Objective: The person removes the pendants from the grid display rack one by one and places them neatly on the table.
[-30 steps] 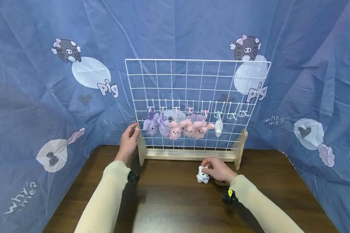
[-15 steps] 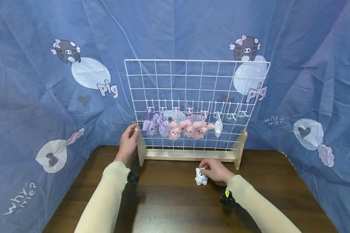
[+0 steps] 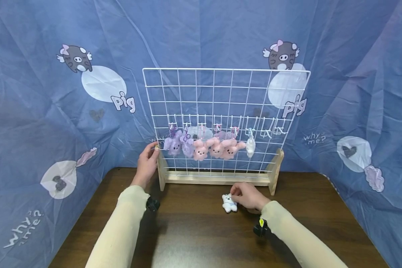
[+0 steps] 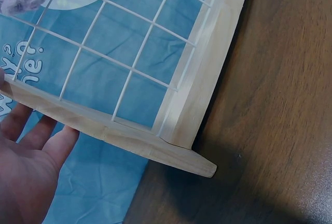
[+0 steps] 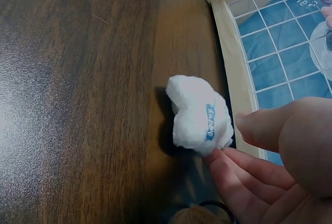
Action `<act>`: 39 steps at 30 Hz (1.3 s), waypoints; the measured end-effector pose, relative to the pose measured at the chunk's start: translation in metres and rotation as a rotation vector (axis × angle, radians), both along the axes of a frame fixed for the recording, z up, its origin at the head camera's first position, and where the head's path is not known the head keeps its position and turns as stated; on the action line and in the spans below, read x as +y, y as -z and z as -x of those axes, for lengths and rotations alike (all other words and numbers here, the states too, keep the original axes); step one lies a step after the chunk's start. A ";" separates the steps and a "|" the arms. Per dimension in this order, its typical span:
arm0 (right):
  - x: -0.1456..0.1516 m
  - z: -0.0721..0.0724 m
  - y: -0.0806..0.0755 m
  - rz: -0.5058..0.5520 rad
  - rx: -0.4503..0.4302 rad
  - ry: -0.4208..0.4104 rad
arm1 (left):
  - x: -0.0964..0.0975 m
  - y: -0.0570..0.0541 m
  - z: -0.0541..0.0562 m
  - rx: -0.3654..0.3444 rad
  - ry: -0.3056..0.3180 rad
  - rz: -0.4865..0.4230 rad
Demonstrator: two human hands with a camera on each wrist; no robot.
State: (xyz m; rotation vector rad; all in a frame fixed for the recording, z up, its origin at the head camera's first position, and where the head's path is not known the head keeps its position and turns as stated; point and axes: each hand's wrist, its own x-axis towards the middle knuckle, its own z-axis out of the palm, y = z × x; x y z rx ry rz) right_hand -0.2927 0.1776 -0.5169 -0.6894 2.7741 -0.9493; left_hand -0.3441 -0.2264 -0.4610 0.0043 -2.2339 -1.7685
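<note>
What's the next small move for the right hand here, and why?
I'd probably set a sure pinch on the white bear with the right hand before any lift: that hand's fingers touch the bear, but the right wrist view leaves a firm hold unclear. The left hand grips the left wooden post, and the two rightmost hooks carry no toys.

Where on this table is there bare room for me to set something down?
The widest bare patch of table is in front, between the left sleeve and right sleeve. Another lies right of the rack, behind the right sleeve. It's crowded around the right hand: its fingers are at the white plush bear, with a fuzzy brown item close by.
</note>
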 end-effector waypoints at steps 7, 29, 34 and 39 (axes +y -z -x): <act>0.001 -0.001 -0.002 -0.016 -0.004 -0.001 | 0.000 0.000 0.000 0.005 -0.004 0.008; 0.040 0.004 -0.052 0.235 0.157 0.198 | 0.002 0.000 -0.001 -0.006 0.005 -0.001; 0.046 0.005 -0.062 0.310 0.181 0.272 | 0.002 0.001 0.000 -0.003 0.004 -0.008; 0.046 0.005 -0.074 0.353 0.230 0.337 | 0.002 0.000 -0.001 -0.003 -0.004 -0.002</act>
